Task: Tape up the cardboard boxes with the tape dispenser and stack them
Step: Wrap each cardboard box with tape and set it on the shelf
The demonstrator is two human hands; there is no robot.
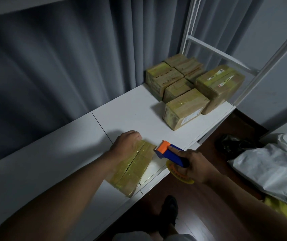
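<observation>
The left hand [125, 143] is curling over the far end of the cardboard box [132, 168] at the near edge of the white table [130, 110], probably pinning it so it isn't sliding. The right hand [194, 165] is gripping the blue-and-orange tape dispenser [169, 153], its cutter end sitting at the box's right edge, probably ready for a strip. I'm counting six taped boxes [185, 108] clustered at the far end, so seven total, one dispenser.

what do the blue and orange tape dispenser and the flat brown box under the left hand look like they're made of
Blue and orange tape dispenser: seemingly moulded plastic, going by its solid colours and smooth, slightly glossy faces. Flat brown box under the left hand: probably cardboard, matte brown, overlaid with shiny yellowish strips that look like clear tape.
</observation>
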